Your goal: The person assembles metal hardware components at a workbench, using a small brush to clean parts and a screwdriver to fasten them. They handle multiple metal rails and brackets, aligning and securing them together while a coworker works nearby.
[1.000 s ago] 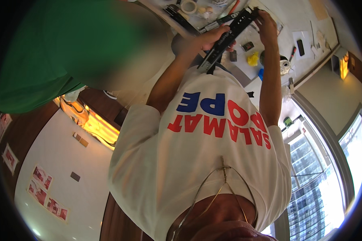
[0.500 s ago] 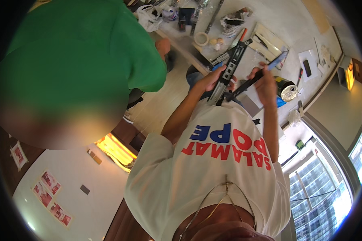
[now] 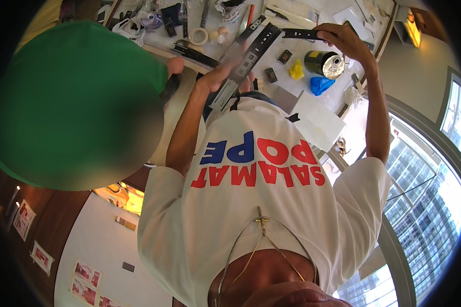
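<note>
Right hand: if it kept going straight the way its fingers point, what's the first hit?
Likely the upper end of the metal rail in the left hand; the black strip in the right hand would lead. Depth unclear.

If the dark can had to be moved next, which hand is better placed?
Probably the right hand: it appears much nearer the can, though it holds a narrow black strip. The left hand is farther away, gripping a wider metal rail.

Windows (image 3: 429, 204): strong daylight reaches me, glaring white
Left amber panel (image 3: 122, 198): warm glow
Green clothing (image 3: 61, 102): I see blur at right
Window frame (image 3: 397, 250): bowed by distortion
</note>
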